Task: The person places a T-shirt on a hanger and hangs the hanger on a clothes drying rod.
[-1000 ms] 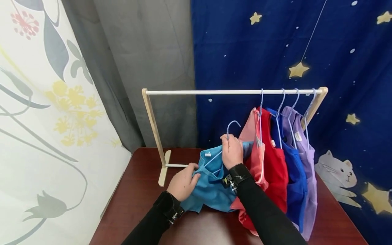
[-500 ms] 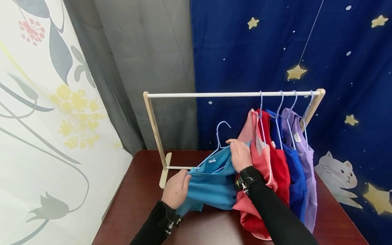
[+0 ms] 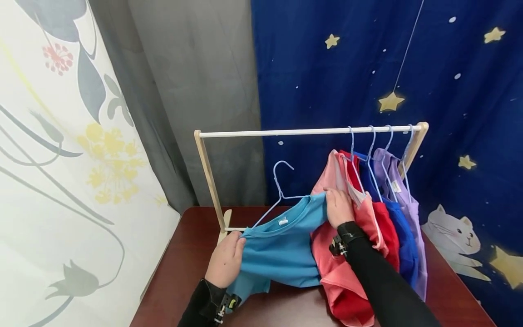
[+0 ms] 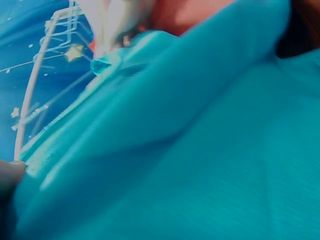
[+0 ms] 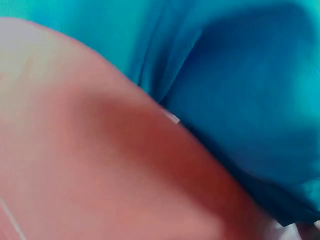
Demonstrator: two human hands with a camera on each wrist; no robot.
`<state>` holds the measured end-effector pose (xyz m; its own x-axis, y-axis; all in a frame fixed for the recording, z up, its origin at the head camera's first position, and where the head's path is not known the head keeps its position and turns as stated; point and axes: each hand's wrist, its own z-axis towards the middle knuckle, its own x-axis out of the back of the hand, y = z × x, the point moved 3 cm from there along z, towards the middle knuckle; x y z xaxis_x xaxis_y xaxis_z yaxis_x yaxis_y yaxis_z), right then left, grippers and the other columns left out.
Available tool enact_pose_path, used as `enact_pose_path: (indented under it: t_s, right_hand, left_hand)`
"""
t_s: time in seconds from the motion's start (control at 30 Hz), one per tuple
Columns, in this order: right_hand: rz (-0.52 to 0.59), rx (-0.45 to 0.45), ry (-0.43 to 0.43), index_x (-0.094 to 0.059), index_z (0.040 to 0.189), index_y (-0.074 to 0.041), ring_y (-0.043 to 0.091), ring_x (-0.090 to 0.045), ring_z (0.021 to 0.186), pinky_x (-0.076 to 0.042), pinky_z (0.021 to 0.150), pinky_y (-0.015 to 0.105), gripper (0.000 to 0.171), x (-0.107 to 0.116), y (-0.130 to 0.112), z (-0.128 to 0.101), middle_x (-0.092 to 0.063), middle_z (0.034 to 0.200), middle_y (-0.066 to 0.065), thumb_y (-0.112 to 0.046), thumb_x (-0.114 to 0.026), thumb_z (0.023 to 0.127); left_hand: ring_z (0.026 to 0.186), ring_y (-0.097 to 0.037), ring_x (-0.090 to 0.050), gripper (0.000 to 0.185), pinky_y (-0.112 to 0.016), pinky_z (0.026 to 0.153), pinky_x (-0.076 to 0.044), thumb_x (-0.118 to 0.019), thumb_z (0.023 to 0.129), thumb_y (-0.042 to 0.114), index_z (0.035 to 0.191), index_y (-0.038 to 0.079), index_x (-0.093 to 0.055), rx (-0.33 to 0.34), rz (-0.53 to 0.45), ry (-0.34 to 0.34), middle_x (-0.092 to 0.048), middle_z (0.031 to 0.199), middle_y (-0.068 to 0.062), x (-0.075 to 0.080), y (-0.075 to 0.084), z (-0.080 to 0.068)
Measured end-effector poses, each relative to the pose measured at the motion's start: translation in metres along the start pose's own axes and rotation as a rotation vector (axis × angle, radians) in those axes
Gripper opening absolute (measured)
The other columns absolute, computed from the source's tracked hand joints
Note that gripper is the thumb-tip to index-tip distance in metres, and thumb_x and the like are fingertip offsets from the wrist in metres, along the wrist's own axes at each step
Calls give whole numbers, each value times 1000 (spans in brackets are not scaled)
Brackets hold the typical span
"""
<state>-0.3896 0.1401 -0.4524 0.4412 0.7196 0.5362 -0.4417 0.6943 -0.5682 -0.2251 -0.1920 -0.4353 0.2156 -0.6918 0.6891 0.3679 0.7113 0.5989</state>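
A blue T-shirt [image 3: 278, 254] is stretched between both hands in front of the rack, its neck opening and small white label facing up. A pale blue wire hanger [image 3: 280, 195] sits inside it, hook standing free above the collar and arms running toward the shoulders. My left hand [image 3: 224, 260] pinches the shirt at its left shoulder. At the other shoulder, my right hand [image 3: 339, 207] grips the cloth beside the hanging clothes. Blue cloth [image 4: 200, 150] fills most of the left wrist view; the right wrist view also shows the blue fabric [image 5: 250, 95] close up.
A rack with a white rail [image 3: 278, 133] and wooden side posts stands on the dark red table [image 3: 175, 272]. Coral [image 3: 327, 170], red [image 3: 388, 222], blue [image 3: 402, 236] and lilac [image 3: 408, 200] garments hang at its right end. Curtains lie behind.
My right hand has let go of the hanger's hook and shifted right to the shirt's shoulder. My left hand has moved left, and the shirt is now spread wider over the hanger.
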Motion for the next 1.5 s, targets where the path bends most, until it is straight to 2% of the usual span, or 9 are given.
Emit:
enact_pose_path:
  t_s: [0.1, 0.2, 0.37, 0.57, 0.8, 1.0, 1.17, 1.33, 1.5]
  right_hand:
    - [48, -81, -34, -49, 144, 4, 47, -40, 134, -24, 112, 56, 44, -3, -9, 0, -47, 143, 31, -16, -42, 106]
    - [115, -79, -68, -35, 155, -2, 44, -31, 143, -22, 115, 56, 54, -9, -33, 4, -34, 154, 29, -21, -48, 105]
    - [282, 19, -175, -23, 161, -7, 36, -21, 150, -17, 118, 56, 62, -20, -88, 11, -24, 164, 18, -24, -47, 107]
    - [506, -6, -270, -12, 163, -11, 29, -10, 153, -9, 120, 55, 61, -22, -130, 21, -13, 168, 11, -28, -37, 109]
    - [550, -95, -218, -11, 164, -21, 20, -12, 153, -10, 121, 49, 58, -16, -124, 38, -13, 168, 2, -30, -33, 111]
    - [625, -150, -200, -12, 163, -14, 22, -13, 153, -10, 121, 46, 55, -7, -103, 39, -13, 168, 6, -27, -29, 112]
    - [634, -169, -211, -11, 162, -11, 24, -10, 153, -10, 121, 47, 55, 5, -98, 26, -9, 169, 5, -26, -28, 112]
    - [500, -177, -211, -15, 163, -15, 23, -14, 153, -12, 121, 47, 56, -9, -72, 21, -13, 168, 2, -35, -27, 112]
    - [283, -145, -193, -29, 160, -13, 30, -30, 147, -22, 118, 50, 54, -14, -67, 13, -32, 162, 13, -30, -37, 110]
  left_hand:
    - [80, -15, -50, 16, -35, 71, -43, -47, 109, 20, 104, 7, -56, 8, -69, -10, -47, 84, 1, 2, 3, 1]
    - [85, -18, -50, 18, -37, 75, -42, -43, 110, 18, 106, 5, -54, 29, -186, -32, -47, 88, -1, 3, 9, 9]
    - [90, -23, -50, 14, -41, 78, -38, -39, 109, 13, 110, 2, -48, 76, -391, -96, -45, 91, -8, 0, 34, 29]
    - [95, -24, -51, 18, -41, 82, -40, -39, 103, 6, 118, 0, -46, 30, -497, -115, -49, 105, -12, -14, 73, 55]
    - [85, -23, -47, 20, -37, 76, -39, -38, 99, 4, 118, 2, -43, -9, -567, -114, -43, 101, -11, -34, 102, 82]
    - [78, -27, -57, 22, -33, 66, -45, -43, 96, 3, 119, 3, -43, 25, -704, -133, -54, 96, -10, -61, 116, 96]
    - [92, -19, -52, 23, -32, 79, -43, -47, 101, 11, 123, 4, -46, 4, -615, -103, -47, 107, -6, -85, 117, 99]
    - [107, -18, -48, 32, -35, 90, -41, -45, 107, 25, 134, 7, -44, -17, -523, -149, -44, 119, -3, -98, 106, 96]
    - [128, -23, -47, 48, -41, 106, -40, -40, 110, 34, 148, 5, -42, -138, -364, -188, -44, 144, -10, -93, 78, 90]
